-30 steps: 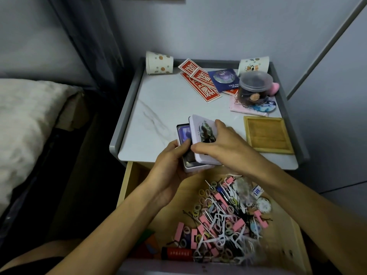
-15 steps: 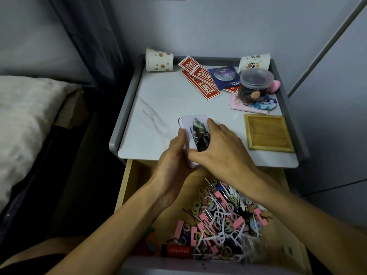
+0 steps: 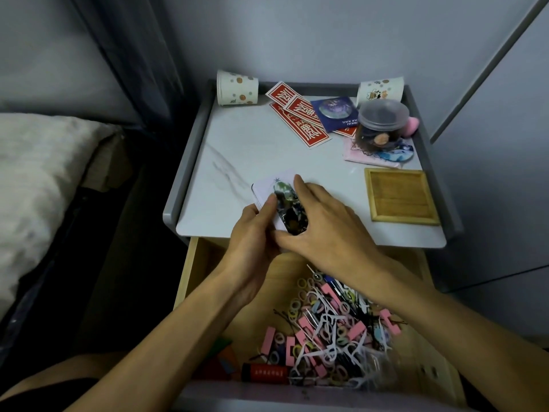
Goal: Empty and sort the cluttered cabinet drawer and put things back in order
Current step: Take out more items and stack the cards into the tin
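Observation:
A small pale lilac tin with a printed figure on its lid lies on the marble cabinet top, near the front edge. My left hand grips its near-left side, thumb on the lid. My right hand lies over the lid with fingers spread across the picture and its thumb under the tin's near edge. Below, the wooden drawer stands pulled out, holding a heap of small hair ties and pink and white clips and a red tube.
At the back of the top are two paper cups, red cards, a blue card with a badge, a clear lidded jar and a wooden tray. A bed with a pale blanket is at the left.
The lid, raised and tilted a second ago, now sits flat on the tin. Both hands and the tin have moved forward onto the cabinet top.

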A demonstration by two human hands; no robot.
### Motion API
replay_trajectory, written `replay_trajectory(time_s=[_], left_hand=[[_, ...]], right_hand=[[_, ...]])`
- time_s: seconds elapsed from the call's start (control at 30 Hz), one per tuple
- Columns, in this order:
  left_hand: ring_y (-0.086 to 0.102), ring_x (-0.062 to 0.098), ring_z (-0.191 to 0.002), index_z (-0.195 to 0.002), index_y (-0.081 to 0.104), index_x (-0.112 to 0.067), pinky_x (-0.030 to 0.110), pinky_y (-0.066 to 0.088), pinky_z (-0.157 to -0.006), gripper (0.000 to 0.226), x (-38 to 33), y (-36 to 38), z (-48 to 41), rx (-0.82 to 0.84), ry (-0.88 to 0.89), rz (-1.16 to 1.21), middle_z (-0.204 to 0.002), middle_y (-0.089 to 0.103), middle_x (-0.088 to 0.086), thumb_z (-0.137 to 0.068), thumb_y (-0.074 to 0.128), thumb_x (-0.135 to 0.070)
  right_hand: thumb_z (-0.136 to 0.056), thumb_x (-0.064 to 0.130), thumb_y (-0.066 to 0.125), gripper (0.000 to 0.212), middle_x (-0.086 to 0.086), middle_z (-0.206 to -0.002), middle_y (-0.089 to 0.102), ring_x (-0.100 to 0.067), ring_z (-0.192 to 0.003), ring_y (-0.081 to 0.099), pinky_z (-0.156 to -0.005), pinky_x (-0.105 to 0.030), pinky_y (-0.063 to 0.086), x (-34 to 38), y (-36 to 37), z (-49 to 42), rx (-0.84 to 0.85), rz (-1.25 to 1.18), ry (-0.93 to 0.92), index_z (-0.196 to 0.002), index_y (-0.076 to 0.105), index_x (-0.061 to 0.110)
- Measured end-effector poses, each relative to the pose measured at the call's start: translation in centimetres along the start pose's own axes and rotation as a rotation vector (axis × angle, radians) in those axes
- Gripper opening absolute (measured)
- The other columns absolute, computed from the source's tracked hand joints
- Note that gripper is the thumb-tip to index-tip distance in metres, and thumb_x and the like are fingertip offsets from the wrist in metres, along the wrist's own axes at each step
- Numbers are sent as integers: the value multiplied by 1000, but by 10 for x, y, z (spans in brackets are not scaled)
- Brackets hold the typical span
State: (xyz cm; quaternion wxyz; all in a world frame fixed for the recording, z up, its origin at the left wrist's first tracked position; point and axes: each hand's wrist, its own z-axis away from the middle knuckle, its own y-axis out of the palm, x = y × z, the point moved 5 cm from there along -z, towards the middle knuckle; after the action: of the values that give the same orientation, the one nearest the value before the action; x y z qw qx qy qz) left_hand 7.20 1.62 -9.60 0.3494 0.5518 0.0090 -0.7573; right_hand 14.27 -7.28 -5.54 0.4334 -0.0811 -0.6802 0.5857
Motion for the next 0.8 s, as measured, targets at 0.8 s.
replay_trajectory(time_s=[0.8], left_hand=[[56,30,-63,-56,47,-3,42,48,-71,73,-54,-37,-4,-432,324,-911,-59,57,14,-97,38,-62]], right_hand=[[-91,34,65,35,-1,-106,72,-14,-88,72,-71,-29,60,-18,17,20,281,-1013,286,-121,60,17]])
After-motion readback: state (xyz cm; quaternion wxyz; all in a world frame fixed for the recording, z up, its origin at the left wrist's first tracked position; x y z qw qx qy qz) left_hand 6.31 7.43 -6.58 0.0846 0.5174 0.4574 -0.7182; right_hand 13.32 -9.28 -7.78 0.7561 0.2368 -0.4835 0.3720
